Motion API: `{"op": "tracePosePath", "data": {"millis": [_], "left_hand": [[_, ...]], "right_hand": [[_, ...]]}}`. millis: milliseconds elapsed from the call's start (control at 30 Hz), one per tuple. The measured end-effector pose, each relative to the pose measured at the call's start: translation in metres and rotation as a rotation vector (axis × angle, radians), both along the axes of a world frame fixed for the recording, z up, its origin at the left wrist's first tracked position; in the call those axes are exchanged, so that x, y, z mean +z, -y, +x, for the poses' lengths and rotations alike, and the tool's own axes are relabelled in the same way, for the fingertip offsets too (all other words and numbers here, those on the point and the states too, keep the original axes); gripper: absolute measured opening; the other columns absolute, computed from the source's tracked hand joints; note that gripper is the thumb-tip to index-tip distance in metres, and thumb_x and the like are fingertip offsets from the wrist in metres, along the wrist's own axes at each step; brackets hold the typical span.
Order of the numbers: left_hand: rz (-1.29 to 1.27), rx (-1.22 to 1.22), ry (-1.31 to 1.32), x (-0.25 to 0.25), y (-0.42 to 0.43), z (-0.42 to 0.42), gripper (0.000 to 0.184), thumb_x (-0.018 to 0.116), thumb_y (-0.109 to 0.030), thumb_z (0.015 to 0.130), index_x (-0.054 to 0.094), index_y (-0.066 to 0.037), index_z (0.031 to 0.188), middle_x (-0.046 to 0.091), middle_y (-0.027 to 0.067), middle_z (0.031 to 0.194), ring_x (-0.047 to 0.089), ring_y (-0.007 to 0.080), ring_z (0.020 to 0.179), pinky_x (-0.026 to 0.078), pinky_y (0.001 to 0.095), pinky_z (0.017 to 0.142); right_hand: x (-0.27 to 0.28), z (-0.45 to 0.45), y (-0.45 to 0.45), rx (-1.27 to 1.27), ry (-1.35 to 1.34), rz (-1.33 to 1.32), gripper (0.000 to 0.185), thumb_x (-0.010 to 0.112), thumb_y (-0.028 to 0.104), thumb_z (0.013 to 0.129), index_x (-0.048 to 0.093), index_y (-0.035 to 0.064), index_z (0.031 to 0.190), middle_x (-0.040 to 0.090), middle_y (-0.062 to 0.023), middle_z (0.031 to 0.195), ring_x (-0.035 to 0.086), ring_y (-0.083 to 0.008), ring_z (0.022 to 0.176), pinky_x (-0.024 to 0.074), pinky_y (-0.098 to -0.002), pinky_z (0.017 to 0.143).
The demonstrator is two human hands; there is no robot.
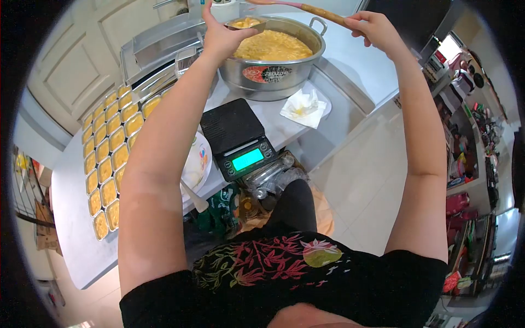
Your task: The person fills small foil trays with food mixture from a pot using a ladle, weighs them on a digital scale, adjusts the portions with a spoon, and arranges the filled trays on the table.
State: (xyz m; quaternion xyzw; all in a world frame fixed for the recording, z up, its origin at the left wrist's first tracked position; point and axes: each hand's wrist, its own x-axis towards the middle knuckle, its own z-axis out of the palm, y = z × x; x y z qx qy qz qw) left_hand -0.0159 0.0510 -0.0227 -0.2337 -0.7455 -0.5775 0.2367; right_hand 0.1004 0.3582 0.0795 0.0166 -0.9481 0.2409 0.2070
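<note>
Over the left rim of a large metal pot (268,82), my left hand (221,39) holds a small metal tin (256,26) with yellow food in it. The pot holds a chunky yellow mixture (273,46). Up at the right, my right hand (372,30) grips the wooden handle of a long utensil (322,15), which points left above the pot; its far end is cut off by the top edge. A black digital scale (235,123) with a lit green display stands below the pot, with nothing on its platform.
Rows of filled tins (109,150) cover the left of the white table (71,218). A plate (198,164) with a spatula (195,198) lies beside the scale. A crumpled tissue (304,108) is right of it. Stacked metal trays (164,41) stand behind my left arm.
</note>
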Motion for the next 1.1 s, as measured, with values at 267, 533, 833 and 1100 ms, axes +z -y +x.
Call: {"op": "tracePosePath", "data": {"millis": [267,533,833,1100], "left_hand": [[0.046,0.074,-0.014,-0.01,0.006,-0.019,0.125,0.088,-0.026,0.053,0.001,0.001,0.139,0.048,0.0271,0.121,0.054,0.0322,0.11,0.044,0.0368,0.095],[0.012,0.192,0.036,-0.016,0.003,-0.026,0.123,0.088,-0.027,0.054,0.003,0.0,0.139,0.049,0.0263,0.121,0.054,0.0322,0.109,0.044,0.0366,0.095],[-0.024,0.211,0.014,-0.02,0.005,-0.03,0.121,0.086,-0.028,0.055,0.004,-0.003,0.14,0.051,0.0261,0.121,0.054,0.0336,0.111,0.043,0.0387,0.094],[-0.032,0.218,0.059,-0.017,0.005,-0.023,0.121,0.086,-0.027,0.055,0.003,-0.003,0.14,0.049,0.0265,0.123,0.053,0.0332,0.112,0.042,0.0384,0.096]], "right_hand": [[0.002,0.001,-0.016,-0.168,0.039,0.287,0.029,0.065,0.037,0.08,0.069,0.0131,0.096,0.065,-0.0047,0.075,0.061,-0.0152,0.064,0.0473,-0.0307,0.055],[-0.025,-0.004,0.03,-0.316,-0.071,0.863,0.016,0.065,0.032,0.08,0.07,0.018,0.087,0.067,-0.0065,0.082,0.064,-0.0246,0.082,0.0502,-0.0378,0.071],[-0.001,0.0,-0.001,-0.302,0.314,0.39,0.026,0.067,0.038,0.077,0.071,0.017,0.092,0.066,-0.0042,0.077,0.063,-0.0208,0.076,0.0486,-0.0345,0.067],[-0.013,0.007,0.018,-0.219,0.071,0.653,0.028,0.069,0.04,0.074,0.071,0.0172,0.09,0.066,-0.0029,0.071,0.062,-0.0162,0.066,0.0479,-0.0329,0.065]]}}
